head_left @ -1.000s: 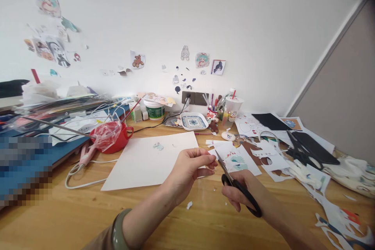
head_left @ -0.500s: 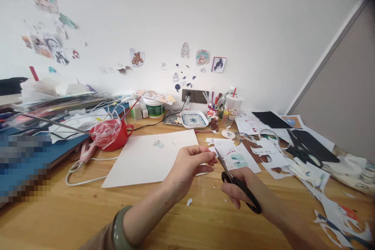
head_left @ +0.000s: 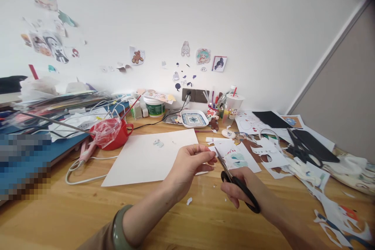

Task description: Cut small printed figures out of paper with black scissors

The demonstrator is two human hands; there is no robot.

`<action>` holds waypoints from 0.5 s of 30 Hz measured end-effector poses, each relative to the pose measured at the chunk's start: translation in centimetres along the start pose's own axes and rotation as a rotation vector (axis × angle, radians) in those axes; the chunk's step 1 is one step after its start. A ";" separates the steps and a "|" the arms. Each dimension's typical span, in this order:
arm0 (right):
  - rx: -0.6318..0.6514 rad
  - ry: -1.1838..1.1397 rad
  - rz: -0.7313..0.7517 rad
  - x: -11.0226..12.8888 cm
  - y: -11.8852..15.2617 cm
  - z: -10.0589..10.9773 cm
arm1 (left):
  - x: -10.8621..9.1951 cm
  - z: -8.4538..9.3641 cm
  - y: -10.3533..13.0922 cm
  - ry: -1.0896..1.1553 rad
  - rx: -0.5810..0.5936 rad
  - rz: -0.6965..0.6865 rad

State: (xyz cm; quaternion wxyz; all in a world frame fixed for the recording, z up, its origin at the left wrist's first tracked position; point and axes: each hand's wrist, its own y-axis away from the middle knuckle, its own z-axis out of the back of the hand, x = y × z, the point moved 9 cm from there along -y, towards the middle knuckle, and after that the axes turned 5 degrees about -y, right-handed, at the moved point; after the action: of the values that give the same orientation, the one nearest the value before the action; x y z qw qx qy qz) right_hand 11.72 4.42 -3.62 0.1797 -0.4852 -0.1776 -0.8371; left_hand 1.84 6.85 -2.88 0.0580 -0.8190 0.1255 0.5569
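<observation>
Thumb and fingers of my left hand [head_left: 195, 162] are pinched together over the wooden table, with a small bit of white paper [head_left: 211, 149] showing at the fingertips. Black-handled scissors [head_left: 240, 187] are in my right hand [head_left: 244, 185], its fingers through the handle loops. Their narrow blades point up and left and reach the left fingertips. Just beyond lies a printed sheet [head_left: 249, 160] with a teal drawing. A large white sheet [head_left: 140, 164] lies to the left, carrying a small pale-teal cutout [head_left: 158, 143]. Part of this sheet is hidden behind my left hand.
A red mug [head_left: 117, 136] covered with plastic stands left, beside a white cable [head_left: 70, 175]. Further back are a square patterned dish [head_left: 194, 118] and a plastic drink cup [head_left: 233, 109]. At right lie larger black scissors [head_left: 303, 148] and paper offcuts [head_left: 331, 207].
Both hands stay almost in the same place. The scissors have shifted very slightly at the left fingertips.
</observation>
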 end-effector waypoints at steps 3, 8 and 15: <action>0.005 -0.004 0.020 -0.1 0.0 0.0 | 0.0 0.0 0.0 0.001 0.004 -0.005; 0.025 -0.013 0.053 -0.1 0.1 -0.1 | -0.1 -0.3 -0.1 0.002 0.032 -0.023; 0.033 -0.020 0.039 -0.2 -0.1 0.0 | 0.1 -0.3 0.0 0.012 0.031 -0.015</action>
State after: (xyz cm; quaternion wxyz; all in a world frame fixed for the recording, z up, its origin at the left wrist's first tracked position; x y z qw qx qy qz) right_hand 11.78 4.60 -3.79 0.2024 -0.4938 -0.1837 -0.8255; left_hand 2.16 6.74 -2.82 0.0740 -0.8223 0.1283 0.5494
